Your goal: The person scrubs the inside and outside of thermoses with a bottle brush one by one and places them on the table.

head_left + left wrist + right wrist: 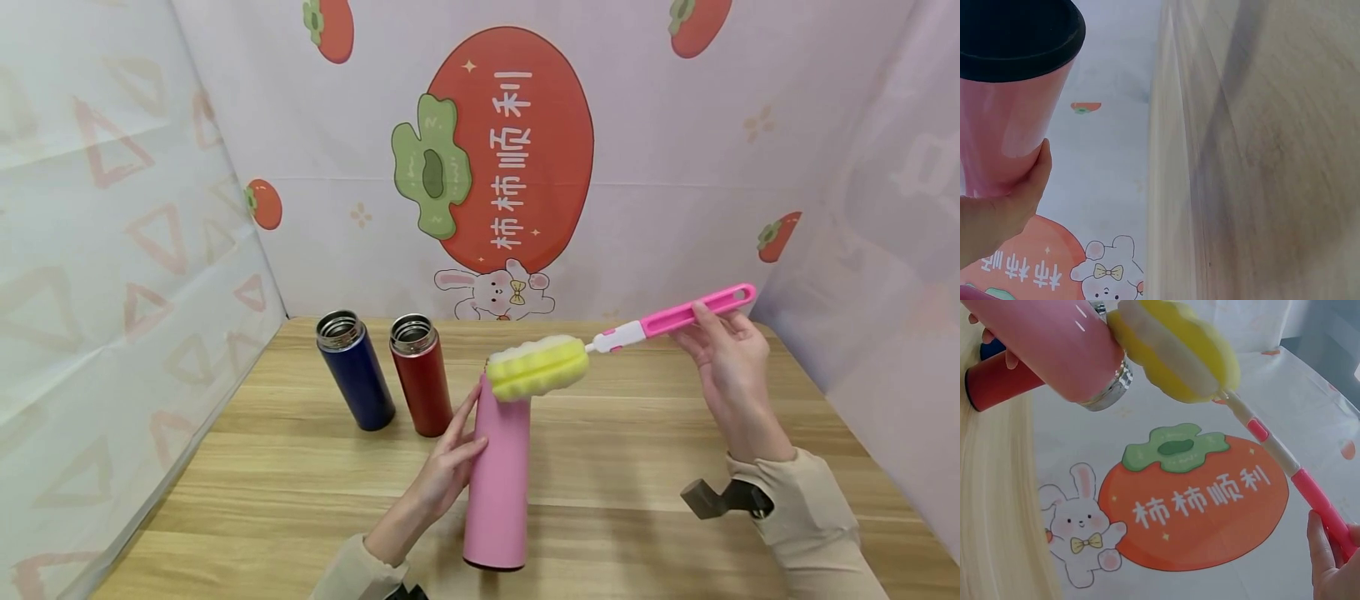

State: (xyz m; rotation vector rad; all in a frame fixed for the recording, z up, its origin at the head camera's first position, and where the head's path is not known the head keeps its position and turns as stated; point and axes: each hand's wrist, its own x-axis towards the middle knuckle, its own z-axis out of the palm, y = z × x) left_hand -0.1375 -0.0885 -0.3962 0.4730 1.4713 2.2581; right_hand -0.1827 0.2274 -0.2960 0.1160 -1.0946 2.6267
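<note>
My left hand (pixel 442 471) grips a pink bottle (pixel 498 492), with the thumb and fingers round its side. In the left wrist view the black base (pixel 1019 59) of the bottle looks raised off the table. My right hand (pixel 731 379) pinches the pink handle of a bottle brush (pixel 540 371). Its yellow and white sponge head (pixel 1179 350) lies sideways at the bottle's mouth, outside it. A metal neck (pixel 1110 390) shows at the bottle's top in the right wrist view; the sponge hides most of the opening in the head view.
To the left stand a blue bottle (pixel 356 375) and a red bottle (pixel 422 379), both upright without lids. A wood-grain table (pixel 622 475) lies beneath. A printed cloth (pixel 645 233) hangs at the back, and pale cloth walls (pixel 97 275) rise at both sides.
</note>
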